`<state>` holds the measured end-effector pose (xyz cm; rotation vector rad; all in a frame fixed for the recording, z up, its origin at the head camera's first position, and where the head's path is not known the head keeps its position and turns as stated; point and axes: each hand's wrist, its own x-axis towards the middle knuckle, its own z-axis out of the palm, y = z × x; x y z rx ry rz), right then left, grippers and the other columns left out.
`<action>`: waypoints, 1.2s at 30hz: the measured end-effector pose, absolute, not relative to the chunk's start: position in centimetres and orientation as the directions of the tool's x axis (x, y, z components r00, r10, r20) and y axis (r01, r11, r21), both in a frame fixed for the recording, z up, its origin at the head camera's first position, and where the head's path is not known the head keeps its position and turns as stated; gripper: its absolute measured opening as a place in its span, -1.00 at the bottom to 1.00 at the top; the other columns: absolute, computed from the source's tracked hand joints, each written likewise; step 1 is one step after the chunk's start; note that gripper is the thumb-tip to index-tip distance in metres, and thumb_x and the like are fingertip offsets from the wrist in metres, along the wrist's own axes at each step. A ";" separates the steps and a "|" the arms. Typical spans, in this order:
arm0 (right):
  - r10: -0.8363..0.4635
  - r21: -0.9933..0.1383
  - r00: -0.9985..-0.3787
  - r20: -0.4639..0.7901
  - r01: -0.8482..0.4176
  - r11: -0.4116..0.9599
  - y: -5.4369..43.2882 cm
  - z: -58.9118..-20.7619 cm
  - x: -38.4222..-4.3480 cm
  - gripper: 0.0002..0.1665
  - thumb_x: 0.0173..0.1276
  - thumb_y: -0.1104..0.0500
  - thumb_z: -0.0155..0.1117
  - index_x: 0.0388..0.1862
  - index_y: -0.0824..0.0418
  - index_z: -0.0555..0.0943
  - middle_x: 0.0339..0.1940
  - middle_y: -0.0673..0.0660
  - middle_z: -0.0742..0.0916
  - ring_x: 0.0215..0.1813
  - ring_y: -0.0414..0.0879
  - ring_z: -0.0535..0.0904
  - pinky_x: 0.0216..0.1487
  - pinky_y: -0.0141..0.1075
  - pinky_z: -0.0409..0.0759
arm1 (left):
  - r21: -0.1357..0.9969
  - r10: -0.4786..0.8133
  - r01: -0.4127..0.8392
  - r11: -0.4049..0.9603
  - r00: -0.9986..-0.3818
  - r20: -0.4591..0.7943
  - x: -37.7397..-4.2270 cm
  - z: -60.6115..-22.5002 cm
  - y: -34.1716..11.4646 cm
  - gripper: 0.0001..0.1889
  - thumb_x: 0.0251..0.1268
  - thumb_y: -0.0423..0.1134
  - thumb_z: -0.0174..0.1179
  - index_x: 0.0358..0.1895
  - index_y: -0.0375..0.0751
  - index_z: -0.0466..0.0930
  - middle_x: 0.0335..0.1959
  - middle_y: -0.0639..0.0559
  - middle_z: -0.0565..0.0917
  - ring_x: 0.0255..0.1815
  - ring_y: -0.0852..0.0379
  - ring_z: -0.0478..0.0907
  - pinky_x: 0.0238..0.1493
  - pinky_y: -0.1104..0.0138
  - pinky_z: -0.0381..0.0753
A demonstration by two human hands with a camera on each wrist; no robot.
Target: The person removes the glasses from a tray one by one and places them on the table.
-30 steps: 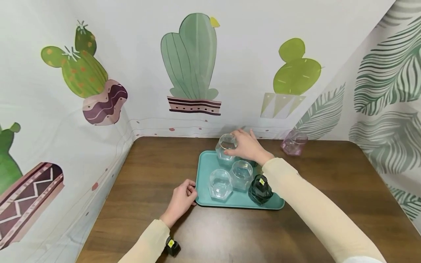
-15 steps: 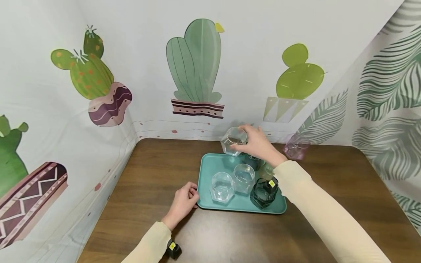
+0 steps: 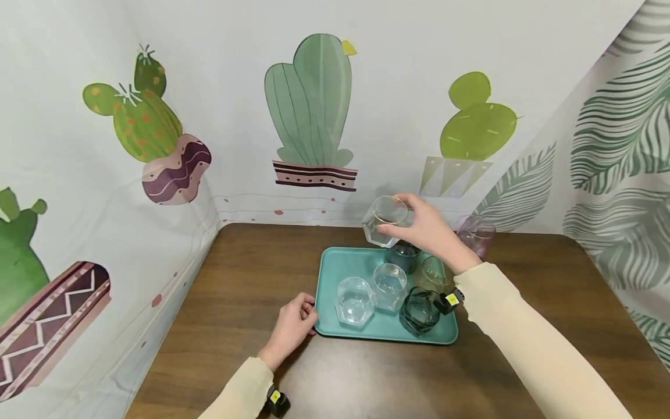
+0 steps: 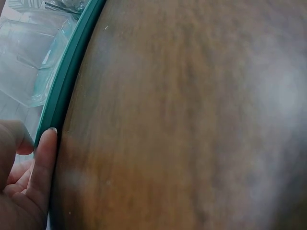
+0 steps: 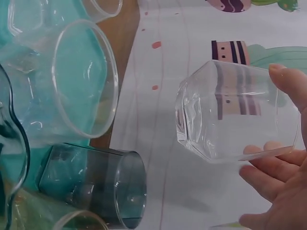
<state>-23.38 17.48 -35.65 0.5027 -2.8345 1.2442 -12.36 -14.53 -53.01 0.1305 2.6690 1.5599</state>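
Note:
My right hand (image 3: 429, 230) grips a clear faceted glass (image 3: 378, 230) near its rim, raised above the far edge of the teal tray (image 3: 334, 262). In the right wrist view the thumb is on one side of this glass (image 5: 230, 115) and the fingers are on the other. My left hand (image 3: 293, 320) pinches the tray's left rim (image 4: 55, 96) between thumb and finger. Standing on the tray are two clear glasses (image 3: 354, 302), a dark wavy glass (image 3: 419, 314), a smoky blue-grey glass (image 5: 91, 187) and a yellowish-green glass (image 3: 432, 273), partly behind the right wrist.
A pink glass (image 3: 483, 233) stands at the back of the wooden table (image 3: 251, 262), partly hidden by the right forearm. Directly behind the table's far edge hangs a white cloth (image 3: 235, 116) printed with cacti and leaves.
My right hand has lifted the clear glass off the tray's back left and carried it up and to the right, uncovering the smoky and yellowish-green glasses. The left hand stays at the rim.

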 end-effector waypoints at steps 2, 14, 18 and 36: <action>-0.284 -0.717 -0.951 0.124 -0.284 0.636 17.9 -35.5 -23.0 -0.01 0.26 -0.25 0.52 0.51 0.18 0.38 0.45 0.23 0.54 0.52 0.26 0.38 0.48 0.24 0.43 | 0.870 0.099 0.049 0.490 -0.995 0.001 -12.2 -53.1 -14.5 -0.80 0.29 -0.49 0.16 -0.04 -0.37 0.57 -0.38 -0.03 0.57 -0.53 0.22 0.56 -0.57 0.41 0.74; -0.298 -0.714 -0.951 0.078 -0.262 0.649 19.9 -33.7 -20.2 0.00 0.27 -0.24 0.52 0.53 0.15 0.36 0.43 0.25 0.56 0.40 0.31 0.51 0.37 0.20 0.57 | 0.867 0.093 0.039 0.497 -0.996 -0.008 -12.0 -53.4 -14.1 -0.80 0.29 -0.48 0.14 -0.04 -0.37 0.58 -0.40 0.00 0.57 -0.54 0.23 0.57 -0.58 0.41 0.74; -0.285 -0.693 -0.954 0.094 -0.268 0.670 20.8 -33.2 -19.3 -0.01 0.27 -0.24 0.52 0.55 0.12 0.36 0.42 0.27 0.55 0.33 0.34 0.58 0.27 0.22 0.65 | 0.864 0.090 0.038 0.503 -0.996 -0.009 -11.9 -53.6 -14.1 -0.80 0.29 -0.48 0.14 -0.04 -0.37 0.57 -0.41 0.00 0.56 -0.55 0.22 0.56 -0.58 0.41 0.73; -0.154 -0.610 -0.978 0.138 -0.207 0.765 27.1 -33.1 -16.9 -0.09 0.26 -0.23 0.53 0.45 0.16 0.45 0.31 0.34 0.63 0.20 0.41 0.65 0.14 0.26 0.68 | 0.858 0.088 0.056 0.511 -0.996 0.013 -12.3 -53.1 -14.5 -0.79 0.29 -0.48 0.15 -0.03 -0.36 0.58 -0.37 -0.03 0.57 -0.53 0.20 0.57 -0.57 0.43 0.73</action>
